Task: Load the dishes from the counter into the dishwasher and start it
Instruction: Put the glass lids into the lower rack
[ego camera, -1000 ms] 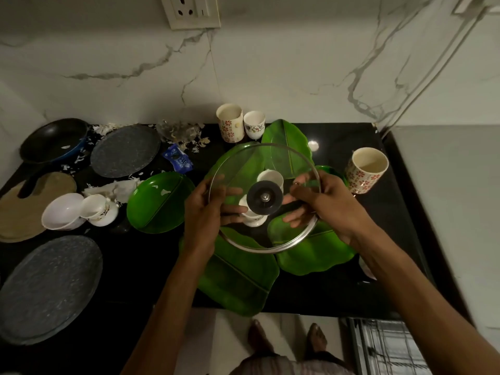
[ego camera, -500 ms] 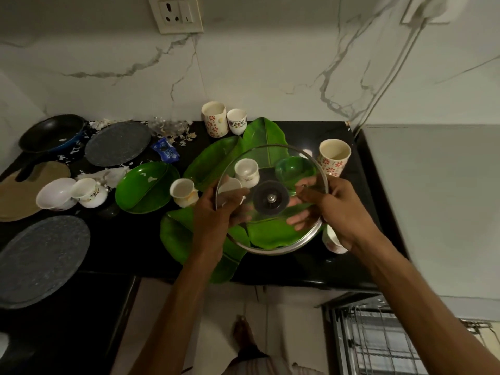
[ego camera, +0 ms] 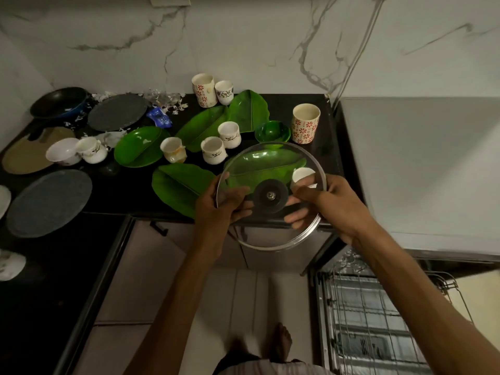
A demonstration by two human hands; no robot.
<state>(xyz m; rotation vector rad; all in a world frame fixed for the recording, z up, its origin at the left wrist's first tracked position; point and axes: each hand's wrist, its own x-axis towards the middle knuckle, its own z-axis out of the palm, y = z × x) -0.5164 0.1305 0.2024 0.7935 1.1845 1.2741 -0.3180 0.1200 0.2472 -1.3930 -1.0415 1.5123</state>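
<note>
Both hands clamp the glass lid (ego camera: 270, 196) by opposite rim edges, left hand (ego camera: 216, 209) and right hand (ego camera: 328, 207), holding it level over the near counter (ego camera: 328, 147) edge, with the dishwasher rack (ego camera: 362, 318) lying near-right and lower (nearer the right hand).

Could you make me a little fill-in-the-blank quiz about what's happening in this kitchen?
1. Both hands hold a round ____ lid with a metal rim.
2. The knob at the lid's middle is ____ in colour.
3. The leaf-shaped plates on the counter are ____.
4. The open rack sits at the lower ____ of the picture.

Answers: glass; black; green; right
</note>
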